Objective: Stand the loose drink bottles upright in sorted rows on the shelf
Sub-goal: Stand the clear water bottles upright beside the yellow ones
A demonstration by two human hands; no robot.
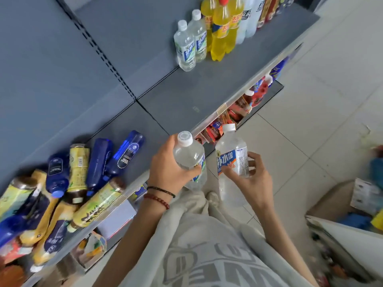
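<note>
Grey metal shelving [186, 96] is seen from above, over a pale tiled floor [310, 121]. The left hand [167, 168] has its fingers [195, 167] curled round the shoulder of a clear plastic water bottle with a white cap [189, 154], held just before the shelf's front edge, long axis near upright, cap uppermost. The right hand [255, 179] is wrapped, fingers [251, 162] and thumb, round the middle of a second clear bottle with a blue and orange label [232, 156], held beside the first and apart from it, cap up and tipped slightly shelfward. Farther along, two matching clear bottles [186, 46] are stood upright beside tall yellow soda bottles [221, 30]. At the left end, dark blue bottles [99, 162] and yellow-labelled tea bottles [78, 166] are heaped on their sides, the blue ones' caps toward the front edge.
</note>
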